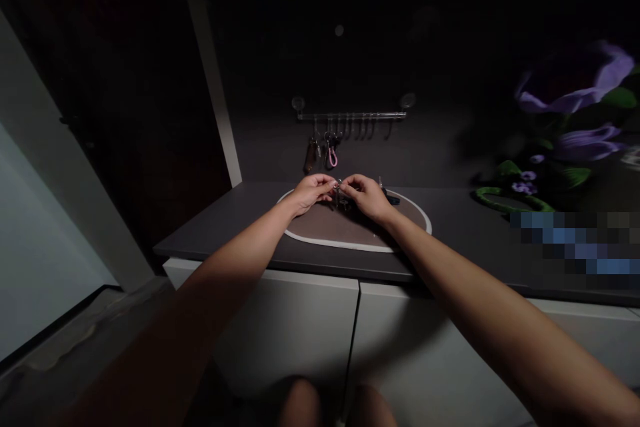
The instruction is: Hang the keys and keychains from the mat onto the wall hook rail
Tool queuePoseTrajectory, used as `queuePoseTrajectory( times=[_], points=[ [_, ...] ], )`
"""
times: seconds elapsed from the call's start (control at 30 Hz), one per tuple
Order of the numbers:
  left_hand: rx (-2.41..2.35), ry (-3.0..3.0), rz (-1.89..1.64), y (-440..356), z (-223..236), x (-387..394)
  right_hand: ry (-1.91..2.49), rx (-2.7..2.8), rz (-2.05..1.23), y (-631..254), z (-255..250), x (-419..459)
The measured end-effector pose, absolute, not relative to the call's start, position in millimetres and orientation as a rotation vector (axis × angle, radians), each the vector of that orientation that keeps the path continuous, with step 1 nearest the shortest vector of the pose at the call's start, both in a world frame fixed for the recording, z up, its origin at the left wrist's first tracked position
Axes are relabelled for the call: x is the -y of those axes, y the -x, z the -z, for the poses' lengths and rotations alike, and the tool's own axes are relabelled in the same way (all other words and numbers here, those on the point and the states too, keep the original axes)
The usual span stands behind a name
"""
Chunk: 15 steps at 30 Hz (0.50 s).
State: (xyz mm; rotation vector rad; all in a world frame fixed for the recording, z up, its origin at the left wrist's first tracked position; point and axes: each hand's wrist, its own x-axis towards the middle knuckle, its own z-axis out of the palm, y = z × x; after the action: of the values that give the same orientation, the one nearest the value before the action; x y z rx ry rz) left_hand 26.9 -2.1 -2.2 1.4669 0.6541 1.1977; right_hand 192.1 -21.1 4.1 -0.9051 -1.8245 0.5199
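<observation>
Above an oval brown mat with a white rim [330, 242], my left hand [311, 193] and my right hand [365, 195] meet fingertip to fingertip. Between them hangs a small bunch of metal keys [339, 197], pinched by the fingers of both hands. The ring at its top is partly covered by my thumbs. Just behind my right hand a dark blue item [393, 200] lies on the mat, mostly hidden by the wrist. Dim light blurs the details of the keys.
A clear hook rail [353, 116] is fixed to the dark wall, with a brown key holder [311, 155] and a pink loop keychain [332, 157] hanging from it. Purple artificial flowers [585, 143] stand at the right of the grey counter [220, 227]. White cabinet doors [300, 327] are below.
</observation>
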Motion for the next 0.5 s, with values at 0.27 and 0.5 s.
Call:
queuePoseTrajectory(
  times=[0.27, 0.5],
  points=[
    [-0.684, -1.481, -1.236, -31.4, 2.7, 3.1, 0.864, 1.721, -0.650, -193.1, -0.7, 14.9],
    [-0.773, -1.467, -1.310, -33.9, 4.6, 2.5, 0.779, 1.533, -0.861, -190.8, -5.7, 14.9]
  ],
)
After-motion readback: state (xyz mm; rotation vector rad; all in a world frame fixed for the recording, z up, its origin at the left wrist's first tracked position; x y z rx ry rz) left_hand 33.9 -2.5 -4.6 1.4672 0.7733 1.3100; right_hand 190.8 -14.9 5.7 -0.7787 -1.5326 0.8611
